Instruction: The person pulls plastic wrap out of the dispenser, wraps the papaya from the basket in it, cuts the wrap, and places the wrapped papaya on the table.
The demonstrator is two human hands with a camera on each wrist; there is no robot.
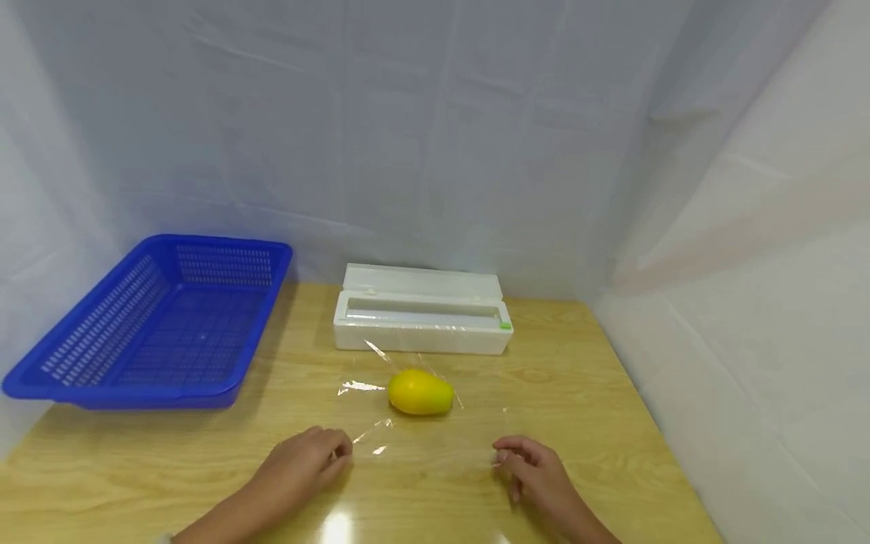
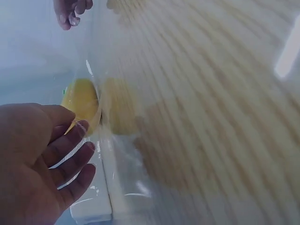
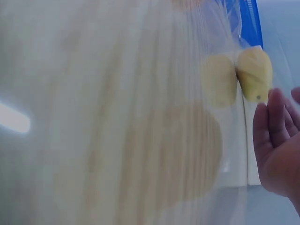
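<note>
A: Resting low on the tabletop [image 1: 612, 393], the left hand [image 1: 306, 457] has its fingers loosely curled at the near left corner of a sheet of cling film [image 1: 435, 446]. It seems to pinch the edge, but I cannot tell for sure.

B: The left wrist view shows those fingers fairly straight, with film glinting across them. And the right hand [image 1: 533, 472]?

A: Same posture at the near right corner: fingers bent, touching the film, grip unclear.

B: Outward from the hands?

A: The film lies flat, reaching away to a yellow mango [image 1: 421, 391] that sits on its far part, between the hands and just before the white film dispenser [image 1: 421, 317]. A blue basket [image 1: 152, 321] stands well apart on the left, nothing in it.

B: Progress, by your reading?

A: Film pulled out, fruit placed on it. Wrapping not yet begun: no film lies over the mango. Whether the sheet is cut free from the dispenser, I cannot tell.
</note>
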